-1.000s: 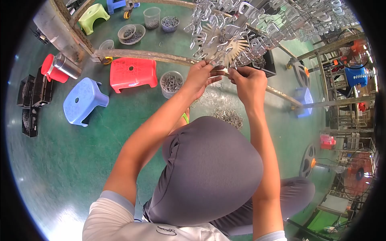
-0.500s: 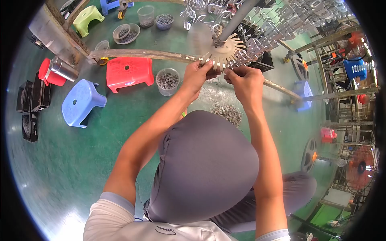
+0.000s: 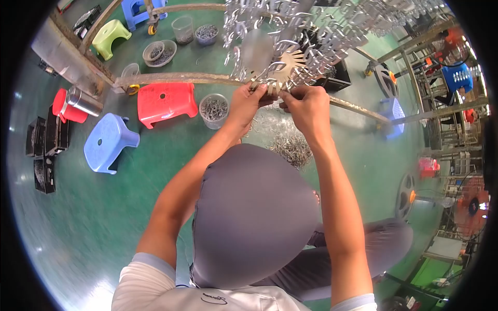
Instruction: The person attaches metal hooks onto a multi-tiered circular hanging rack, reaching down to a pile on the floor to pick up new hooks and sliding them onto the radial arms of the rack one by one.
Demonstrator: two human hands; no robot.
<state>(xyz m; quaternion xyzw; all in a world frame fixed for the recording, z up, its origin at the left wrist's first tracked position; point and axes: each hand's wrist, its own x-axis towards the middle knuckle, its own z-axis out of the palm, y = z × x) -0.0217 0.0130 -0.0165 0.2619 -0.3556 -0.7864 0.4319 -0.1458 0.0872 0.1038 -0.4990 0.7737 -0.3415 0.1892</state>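
Observation:
Both hands are at the near edge of a pale slotted disc with teeth around its rim. My left hand is closed, its thumb and fingers pinching the disc's rim. To its right, my right hand is also closed, with thumb and forefinger pressed together against a tooth. Whatever small thing may lie between those fingertips is hidden. Shiny bent metal hooks hang densely behind and over the disc. Below the hands, a pile of small metal pieces lies on the floor.
A metal frame bar crosses in front of me. At left stand a red stool, a blue stool and a clear tub of metal pieces. Black bins are farther left. A fan stands at far right.
Both hands have shifted slightly left in view, still at the disc's rim. The hanging metal hooks now cover more of the disc. The view has tilted a little.

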